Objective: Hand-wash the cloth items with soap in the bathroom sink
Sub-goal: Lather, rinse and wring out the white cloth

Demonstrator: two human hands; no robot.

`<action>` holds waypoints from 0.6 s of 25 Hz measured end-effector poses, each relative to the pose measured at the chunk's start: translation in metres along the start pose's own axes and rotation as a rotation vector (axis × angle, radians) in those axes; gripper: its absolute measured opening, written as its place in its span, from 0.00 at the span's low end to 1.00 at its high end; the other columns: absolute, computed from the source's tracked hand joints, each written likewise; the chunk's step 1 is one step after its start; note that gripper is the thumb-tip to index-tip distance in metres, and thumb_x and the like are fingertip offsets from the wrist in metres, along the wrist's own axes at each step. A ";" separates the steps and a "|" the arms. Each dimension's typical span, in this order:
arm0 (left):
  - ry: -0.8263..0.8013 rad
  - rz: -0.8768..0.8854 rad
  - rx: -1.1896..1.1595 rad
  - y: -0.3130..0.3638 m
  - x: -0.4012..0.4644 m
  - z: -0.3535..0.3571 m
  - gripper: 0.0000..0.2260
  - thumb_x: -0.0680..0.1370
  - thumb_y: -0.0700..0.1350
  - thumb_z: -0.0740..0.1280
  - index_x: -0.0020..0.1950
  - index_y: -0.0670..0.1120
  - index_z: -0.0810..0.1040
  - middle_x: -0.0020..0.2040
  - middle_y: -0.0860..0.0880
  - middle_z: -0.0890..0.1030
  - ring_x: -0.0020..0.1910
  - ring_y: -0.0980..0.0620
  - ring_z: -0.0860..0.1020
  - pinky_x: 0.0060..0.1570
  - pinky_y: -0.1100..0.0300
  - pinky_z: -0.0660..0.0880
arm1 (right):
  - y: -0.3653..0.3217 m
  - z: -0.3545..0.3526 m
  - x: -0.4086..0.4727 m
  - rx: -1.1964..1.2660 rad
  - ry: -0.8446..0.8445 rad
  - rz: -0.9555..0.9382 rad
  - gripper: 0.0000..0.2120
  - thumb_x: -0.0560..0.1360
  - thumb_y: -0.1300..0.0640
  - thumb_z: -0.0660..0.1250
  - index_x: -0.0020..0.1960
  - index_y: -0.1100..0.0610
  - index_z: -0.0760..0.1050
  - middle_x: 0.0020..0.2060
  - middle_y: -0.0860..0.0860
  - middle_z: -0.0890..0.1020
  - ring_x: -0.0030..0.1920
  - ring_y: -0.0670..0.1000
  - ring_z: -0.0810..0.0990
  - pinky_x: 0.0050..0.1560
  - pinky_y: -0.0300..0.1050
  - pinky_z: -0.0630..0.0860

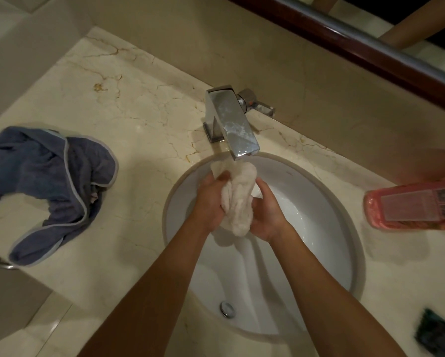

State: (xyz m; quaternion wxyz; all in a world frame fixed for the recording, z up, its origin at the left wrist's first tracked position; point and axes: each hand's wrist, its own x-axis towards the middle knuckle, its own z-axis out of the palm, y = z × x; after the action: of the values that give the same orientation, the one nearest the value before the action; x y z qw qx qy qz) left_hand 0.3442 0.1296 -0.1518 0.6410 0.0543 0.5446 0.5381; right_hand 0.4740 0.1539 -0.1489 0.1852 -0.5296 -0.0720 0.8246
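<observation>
A bunched white cloth (pixel 238 199) hangs over the white oval sink (pixel 327 228), right under the spout of the chrome faucet (pixel 231 122). My left hand (pixel 210 199) grips its left side, thumb curled over the top of the bundle. My right hand (pixel 266 215) holds its right side from below, fingers wrapped around the fabric. A blue-grey cloth with pale trim (pixel 49 181) lies crumpled on the marble counter to the left. A pink soap bottle (pixel 414 206) lies on its side on the counter at the right.
The marble counter (pixel 144 104) runs around the sink up to a beige wall. A mirror with a dark wooden frame (pixel 345 34) hangs at the upper right. A dark green object (pixel 437 333) lies at the counter's front right. The sink's overflow fitting (pixel 226 308) shows near the front.
</observation>
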 end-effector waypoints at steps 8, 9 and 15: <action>-0.033 -0.040 -0.094 0.000 -0.006 -0.007 0.26 0.73 0.44 0.69 0.69 0.35 0.75 0.65 0.32 0.78 0.64 0.36 0.79 0.68 0.44 0.74 | -0.013 0.008 -0.002 0.047 -0.175 -0.299 0.22 0.78 0.54 0.65 0.68 0.65 0.73 0.60 0.63 0.81 0.61 0.59 0.81 0.67 0.53 0.76; 0.041 -0.064 -0.112 0.001 -0.008 -0.007 0.24 0.75 0.46 0.70 0.67 0.35 0.77 0.63 0.33 0.80 0.62 0.38 0.80 0.65 0.47 0.77 | -0.014 0.008 0.000 0.033 -0.164 -0.334 0.23 0.78 0.57 0.66 0.70 0.66 0.70 0.63 0.65 0.79 0.65 0.62 0.79 0.70 0.56 0.73; 0.130 -0.057 -0.010 0.003 -0.004 -0.013 0.20 0.79 0.55 0.69 0.62 0.41 0.82 0.56 0.40 0.85 0.58 0.41 0.83 0.62 0.47 0.79 | -0.015 0.026 -0.001 -0.050 -0.038 -0.421 0.13 0.80 0.63 0.64 0.62 0.68 0.76 0.53 0.64 0.82 0.54 0.61 0.83 0.59 0.55 0.80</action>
State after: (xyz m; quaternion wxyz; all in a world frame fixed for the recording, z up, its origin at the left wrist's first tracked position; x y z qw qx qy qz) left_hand 0.3330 0.1210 -0.1530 0.6199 0.0004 0.5834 0.5247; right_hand 0.4544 0.1691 -0.1329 0.3388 -0.4917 -0.2048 0.7756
